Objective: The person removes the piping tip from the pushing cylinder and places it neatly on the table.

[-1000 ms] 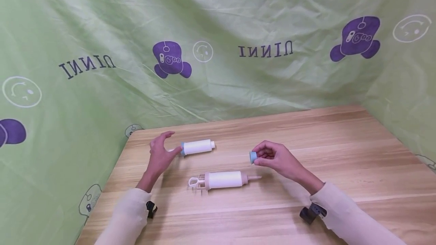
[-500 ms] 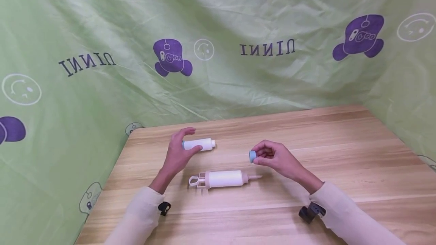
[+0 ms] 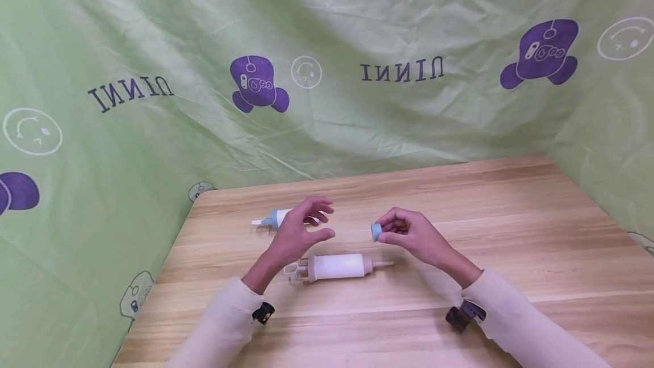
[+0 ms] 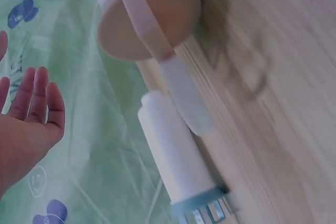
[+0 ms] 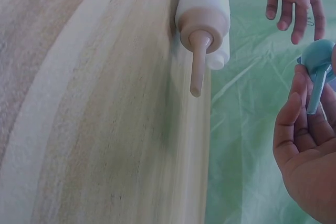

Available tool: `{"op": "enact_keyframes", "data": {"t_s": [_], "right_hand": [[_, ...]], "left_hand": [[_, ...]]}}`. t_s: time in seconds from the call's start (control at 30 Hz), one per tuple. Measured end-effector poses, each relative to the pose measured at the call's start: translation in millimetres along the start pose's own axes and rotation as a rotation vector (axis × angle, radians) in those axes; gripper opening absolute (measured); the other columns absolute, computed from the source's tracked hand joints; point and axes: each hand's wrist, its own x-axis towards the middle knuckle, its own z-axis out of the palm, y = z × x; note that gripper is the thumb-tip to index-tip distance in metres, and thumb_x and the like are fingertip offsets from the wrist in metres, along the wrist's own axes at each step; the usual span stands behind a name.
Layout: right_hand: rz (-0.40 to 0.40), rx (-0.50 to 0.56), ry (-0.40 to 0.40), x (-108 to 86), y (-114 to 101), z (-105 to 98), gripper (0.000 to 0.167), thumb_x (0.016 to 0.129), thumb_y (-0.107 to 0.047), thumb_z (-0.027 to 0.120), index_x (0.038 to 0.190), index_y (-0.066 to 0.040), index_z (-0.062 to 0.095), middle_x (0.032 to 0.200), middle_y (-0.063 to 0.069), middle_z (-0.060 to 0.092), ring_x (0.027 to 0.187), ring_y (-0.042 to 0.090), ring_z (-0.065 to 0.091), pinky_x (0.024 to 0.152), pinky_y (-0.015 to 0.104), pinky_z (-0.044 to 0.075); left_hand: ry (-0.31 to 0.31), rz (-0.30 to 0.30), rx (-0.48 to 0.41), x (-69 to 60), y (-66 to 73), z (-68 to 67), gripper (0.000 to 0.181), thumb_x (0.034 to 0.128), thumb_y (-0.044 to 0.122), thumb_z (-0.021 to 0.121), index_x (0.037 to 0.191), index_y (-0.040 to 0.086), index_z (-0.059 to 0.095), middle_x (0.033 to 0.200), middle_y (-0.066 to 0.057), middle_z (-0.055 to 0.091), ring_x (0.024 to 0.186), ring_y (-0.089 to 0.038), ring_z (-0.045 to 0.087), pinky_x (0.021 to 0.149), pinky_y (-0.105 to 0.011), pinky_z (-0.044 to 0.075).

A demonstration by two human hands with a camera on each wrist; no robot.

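Observation:
My right hand (image 3: 419,238) pinches a small blue nozzle cap (image 3: 376,232) between thumb and fingers, above the table. The right wrist view shows the thin spout on this cap (image 5: 316,59). My left hand (image 3: 296,236) hovers to its left, fingers apart and holding nothing. Behind the left hand lies a white syringe-like tube with a blue collar (image 3: 276,218); the hand covers much of it. In the left wrist view its white barrel (image 4: 170,150) shows. Nearer me lies a second white syringe (image 3: 338,266) with pink end fittings, a plunger handle and a thin pink nozzle.
Both syringes lie on a wood-grain table (image 3: 501,231). A green cloth (image 3: 337,124) with purple figures hangs behind the table and at its sides. Each wrist wears a black camera strap.
My left hand has moved right, away from the blue-collared syringe and toward the right hand. The right hand keeps its pinch on the cap and has barely moved.

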Motion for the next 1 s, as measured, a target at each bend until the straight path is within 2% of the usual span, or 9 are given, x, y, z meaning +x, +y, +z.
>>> {"op": "enact_keyframes", "data": {"t_s": [0.1,0.37,0.5,0.6,0.7,1.0], "right_hand": [[-0.003,0.002,0.001,0.3,0,0,0.024,0.089,-0.004,0.075,0.108,0.006,0.064,0.097,0.011,0.07,0.088,0.021,0.067,0.077,0.029,0.056],[-0.009,0.019,-0.002,-0.2,-2,2,0.023,0.09,-0.005,0.074,0.108,0.005,0.065,0.096,0.011,0.07,0.087,0.02,0.067,0.077,0.028,0.056],[-0.006,0.021,-0.004,0.1,-3,2,0.023,0.09,-0.005,0.074,0.108,0.005,0.065,0.096,0.011,0.07,0.087,0.02,0.068,0.077,0.029,0.056],[-0.003,0.021,-0.006,-0.2,-3,2,0.023,0.09,-0.005,0.074,0.108,0.005,0.065,0.096,0.011,0.07,0.087,0.02,0.068,0.077,0.029,0.056],[-0.003,0.02,-0.005,-0.4,-4,2,0.023,0.09,-0.006,0.074,0.108,0.005,0.065,0.095,0.011,0.07,0.087,0.02,0.068,0.077,0.029,0.056],[-0.016,0.02,-0.009,-0.2,-3,4,0.022,0.09,-0.007,0.074,0.108,0.003,0.065,0.094,0.009,0.07,0.086,0.019,0.068,0.077,0.029,0.056]], "left_hand": [[-0.019,0.008,-0.009,1.1,6.7,6.0,0.053,0.0791,-0.002,0.082,0.127,0.008,0.061,0.112,-0.006,0.068,0.094,-0.021,0.065,0.082,-0.036,0.052],[-0.043,0.009,-0.056,1.0,15.4,20.1,0.05,0.0814,0.003,0.082,0.126,0.008,0.061,0.113,-0.006,0.068,0.096,-0.024,0.065,0.083,-0.037,0.052],[-0.056,0.009,-0.091,0.3,17.1,26.5,0.048,0.0817,0.003,0.082,0.125,0.007,0.061,0.112,-0.007,0.068,0.096,-0.027,0.065,0.083,-0.044,0.053],[-0.063,0.008,-0.114,0.5,17.2,31.9,0.047,0.0822,0.002,0.081,0.125,0.006,0.061,0.112,-0.008,0.068,0.094,-0.024,0.065,0.084,-0.052,0.052],[-0.058,0.001,-0.126,0.5,17.5,37.0,0.047,0.0823,0.002,0.081,0.125,0.006,0.061,0.112,-0.01,0.068,0.093,-0.022,0.065,0.084,-0.054,0.051],[-0.04,-0.032,-0.154,0.0,20.4,51.5,0.045,0.0817,-0.007,0.077,0.123,-0.002,0.06,0.111,-0.018,0.068,0.093,-0.037,0.065,0.085,-0.056,0.05]]}}
